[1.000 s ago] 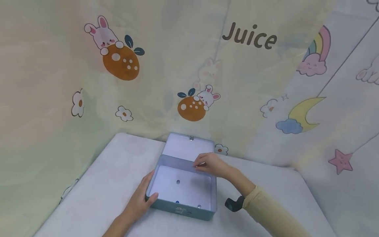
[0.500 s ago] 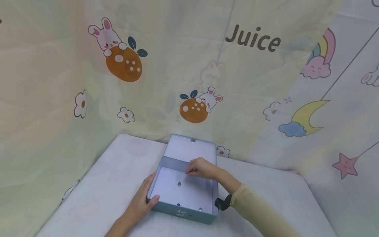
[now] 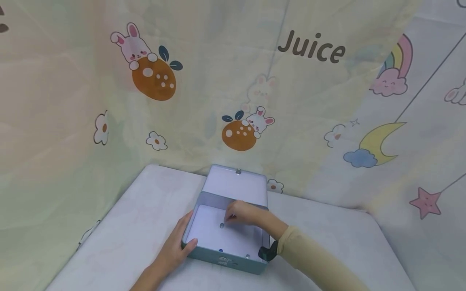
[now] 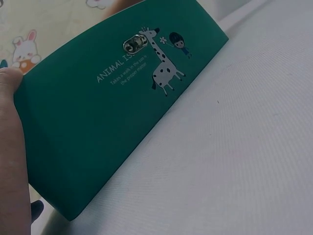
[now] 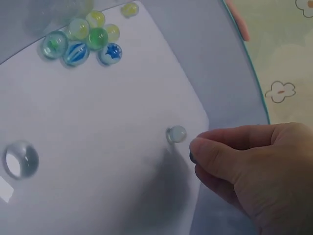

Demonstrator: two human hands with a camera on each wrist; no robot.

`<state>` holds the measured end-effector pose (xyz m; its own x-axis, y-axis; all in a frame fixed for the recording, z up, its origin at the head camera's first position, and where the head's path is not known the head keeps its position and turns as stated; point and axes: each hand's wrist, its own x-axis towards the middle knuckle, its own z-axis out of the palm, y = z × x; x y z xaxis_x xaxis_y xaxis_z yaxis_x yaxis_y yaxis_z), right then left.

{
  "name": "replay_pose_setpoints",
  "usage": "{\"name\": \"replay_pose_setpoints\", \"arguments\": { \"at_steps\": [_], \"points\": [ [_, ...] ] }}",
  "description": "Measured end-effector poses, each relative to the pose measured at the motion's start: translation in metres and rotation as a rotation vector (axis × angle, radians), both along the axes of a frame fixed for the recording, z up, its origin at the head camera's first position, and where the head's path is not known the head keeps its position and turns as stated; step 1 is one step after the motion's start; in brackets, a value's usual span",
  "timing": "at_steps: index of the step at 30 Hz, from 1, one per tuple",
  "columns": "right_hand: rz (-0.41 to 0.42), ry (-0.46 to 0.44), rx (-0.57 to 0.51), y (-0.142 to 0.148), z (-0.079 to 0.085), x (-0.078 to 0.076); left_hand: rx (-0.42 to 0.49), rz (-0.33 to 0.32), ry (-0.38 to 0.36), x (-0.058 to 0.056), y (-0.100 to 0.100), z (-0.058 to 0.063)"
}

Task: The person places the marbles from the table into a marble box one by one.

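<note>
An open teal tin box [image 3: 233, 264] stands on the white table, its lid [image 3: 236, 186] tipped up at the back. My left hand [image 3: 182, 244] grips the box's front left corner, thumb over the rim; the left wrist view shows the box's giraffe-printed front [image 4: 98, 122] beside that hand [image 4: 10, 147]. My right hand [image 3: 228, 218] reaches inside the box with fingers curled. In the right wrist view its fingertips [image 5: 195, 154] pinch a small dark blue marble [image 5: 192, 157], right next to a clear marble [image 5: 176, 133] on the box floor.
Several green, yellow and blue marbles [image 5: 83, 36] are bunched in one corner of the box, and a bigger clear marble [image 5: 20, 159] lies apart. A cartoon-printed cloth [image 3: 233, 81] hangs close behind and on both sides of the table [image 3: 127, 226].
My right hand has come down from the box's back rim into the box, beside the clear marble. The left hand and the box have stayed put.
</note>
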<state>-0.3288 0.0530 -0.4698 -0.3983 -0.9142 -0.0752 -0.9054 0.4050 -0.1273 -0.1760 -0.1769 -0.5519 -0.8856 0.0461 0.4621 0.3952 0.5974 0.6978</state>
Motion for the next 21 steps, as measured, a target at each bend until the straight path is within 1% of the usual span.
{"name": "replay_pose_setpoints", "arguments": {
  "at_steps": [2,5,10,13,15,18,21],
  "points": [
    [0.007,0.014,0.005,0.0,-0.004,0.0,0.018,-0.009,-0.008,-0.001,0.002,0.0],
    [-0.01,0.011,0.012,0.0,-0.009,0.001,0.032,-0.02,-0.002,-0.002,0.004,0.0],
    [-0.071,-0.015,0.037,0.003,-0.014,0.003,0.009,-0.028,0.011,-0.005,0.009,-0.002],
    [-0.091,-0.016,0.044,0.004,-0.014,0.004,0.0,-0.023,0.01,-0.007,0.011,-0.002],
    [-0.086,-0.017,0.044,0.004,-0.013,0.004,0.013,-0.023,0.001,-0.008,0.011,-0.002],
    [-0.097,-0.034,0.047,0.005,-0.008,0.004,0.001,-0.02,-0.003,-0.009,0.011,-0.001],
    [-0.113,-0.029,0.041,0.007,0.001,0.004,-0.008,-0.022,0.002,-0.011,0.011,0.0]
  ]
}}
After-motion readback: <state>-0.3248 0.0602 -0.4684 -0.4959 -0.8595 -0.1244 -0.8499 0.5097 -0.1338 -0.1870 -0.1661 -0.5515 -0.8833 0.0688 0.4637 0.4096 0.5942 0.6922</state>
